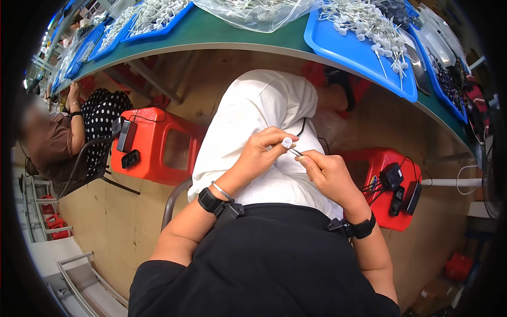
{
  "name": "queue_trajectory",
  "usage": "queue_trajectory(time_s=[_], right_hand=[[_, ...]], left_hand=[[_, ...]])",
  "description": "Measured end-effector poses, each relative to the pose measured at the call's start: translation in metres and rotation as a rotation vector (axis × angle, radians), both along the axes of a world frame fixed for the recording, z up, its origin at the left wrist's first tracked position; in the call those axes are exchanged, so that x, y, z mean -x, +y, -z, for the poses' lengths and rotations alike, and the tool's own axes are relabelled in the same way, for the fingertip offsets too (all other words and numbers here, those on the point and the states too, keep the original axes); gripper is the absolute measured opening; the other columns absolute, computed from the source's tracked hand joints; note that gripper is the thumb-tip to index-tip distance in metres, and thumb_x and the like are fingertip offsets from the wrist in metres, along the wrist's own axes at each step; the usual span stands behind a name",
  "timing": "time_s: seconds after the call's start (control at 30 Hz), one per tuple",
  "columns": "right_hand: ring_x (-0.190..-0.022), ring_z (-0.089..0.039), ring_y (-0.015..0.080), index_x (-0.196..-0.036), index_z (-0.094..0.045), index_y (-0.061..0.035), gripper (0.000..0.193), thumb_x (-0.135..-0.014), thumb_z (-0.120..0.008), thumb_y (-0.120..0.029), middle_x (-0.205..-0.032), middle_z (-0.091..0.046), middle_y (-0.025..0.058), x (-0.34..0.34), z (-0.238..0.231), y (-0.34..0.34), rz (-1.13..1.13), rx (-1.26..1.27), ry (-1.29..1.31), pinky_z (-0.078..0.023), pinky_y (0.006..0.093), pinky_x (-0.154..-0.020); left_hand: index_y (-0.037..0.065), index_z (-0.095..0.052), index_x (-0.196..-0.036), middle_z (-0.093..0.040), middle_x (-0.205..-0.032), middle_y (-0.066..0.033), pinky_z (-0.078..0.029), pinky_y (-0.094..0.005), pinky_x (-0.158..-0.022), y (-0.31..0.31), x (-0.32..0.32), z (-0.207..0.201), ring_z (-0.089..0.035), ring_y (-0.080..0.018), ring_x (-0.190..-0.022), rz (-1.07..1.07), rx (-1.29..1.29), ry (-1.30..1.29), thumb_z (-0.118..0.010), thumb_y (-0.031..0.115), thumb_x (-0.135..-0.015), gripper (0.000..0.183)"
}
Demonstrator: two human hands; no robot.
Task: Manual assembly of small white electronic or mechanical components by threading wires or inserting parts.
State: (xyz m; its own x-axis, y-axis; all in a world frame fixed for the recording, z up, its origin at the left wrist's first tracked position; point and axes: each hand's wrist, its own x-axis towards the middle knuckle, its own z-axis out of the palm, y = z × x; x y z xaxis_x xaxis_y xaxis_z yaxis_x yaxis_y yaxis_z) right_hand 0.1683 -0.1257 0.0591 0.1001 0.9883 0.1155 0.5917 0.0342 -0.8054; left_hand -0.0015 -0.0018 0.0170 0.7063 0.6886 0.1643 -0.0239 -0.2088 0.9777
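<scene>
Above my lap in white trousers (232, 142), both hands meet. Between thumb and fingers, my left hand (260, 150) pinches a small white piece (287, 142) with a flat, roundish end turned up; the rest of it is hidden by the fingers. From the right, my right hand (328, 173) is closed on thin metal tweezers (297, 153), whose tips reach the white piece. Whether the tips grip it is too small to tell.
A green-topped table (232, 42) curves ahead. On it lie a blue tray (338, 50) of white-headed, thin-stemmed pieces and a clear plastic bag (253, 20) of similar ones. Red stools (153, 150) with small black devices flank me. A seated person (63, 132) is at left.
</scene>
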Motion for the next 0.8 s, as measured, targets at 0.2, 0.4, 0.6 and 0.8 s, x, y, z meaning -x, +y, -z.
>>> queue_trajectory(time_s=[0.2, 0.4, 0.6, 0.8], right_hand=[[-0.053, -0.058, 0.0357, -0.095, -0.068, -0.004, 0.017, -0.097, -0.063, -0.021, -0.061, -0.057, 0.0175, 0.0, 0.003, -0.001, 0.005, 0.025, -0.03, -0.044, 0.042, -0.051], [-0.053, -0.059, 0.0363, -0.088, -0.065, -0.0036, 0.02, -0.097, -0.062, -0.021, -0.058, -0.056, 0.0175, 0.0, 0.003, -0.001, 0.005, 0.032, -0.168, -0.044, 0.0438, -0.051], [-0.054, -0.058, 0.038, -0.086, -0.066, -0.0031, 0.021, -0.097, -0.063, -0.021, -0.06, -0.056, 0.0197, -0.002, 0.007, -0.001, -0.012, 0.06, -0.274, -0.044, 0.0435, -0.051], [-0.048, -0.055, 0.025, -0.092, -0.071, -0.0021, 0.022, -0.099, -0.061, -0.02, -0.055, -0.053, 0.0146, -0.004, 0.009, -0.001, -0.025, 0.134, -0.155, -0.043, 0.0366, -0.05]], left_hand=[[0.004, -0.075, -0.105, -0.069, -0.09, -0.0045, -0.049, -0.0281, -0.07, -0.001, 0.0, -0.002, -0.061, -0.0133, -0.08, -0.045, -0.163, 0.05, -0.068, 0.011, -0.095, 0.014], [0.004, -0.075, -0.102, -0.067, -0.087, -0.0055, -0.048, -0.0295, -0.068, 0.0, 0.001, 0.002, -0.059, -0.0167, -0.075, -0.06, -0.263, 0.127, -0.071, 0.008, -0.091, 0.012], [0.004, -0.075, -0.101, -0.064, -0.084, -0.006, -0.046, -0.0307, -0.065, 0.0, 0.001, 0.006, -0.056, -0.0178, -0.071, -0.041, -0.325, 0.16, -0.07, 0.004, -0.09, 0.012], [0.004, -0.075, -0.101, -0.063, -0.082, -0.0056, -0.045, -0.0297, -0.064, 0.001, 0.002, 0.01, -0.056, -0.0155, -0.069, -0.005, -0.257, 0.177, -0.07, 0.005, -0.091, 0.012]])
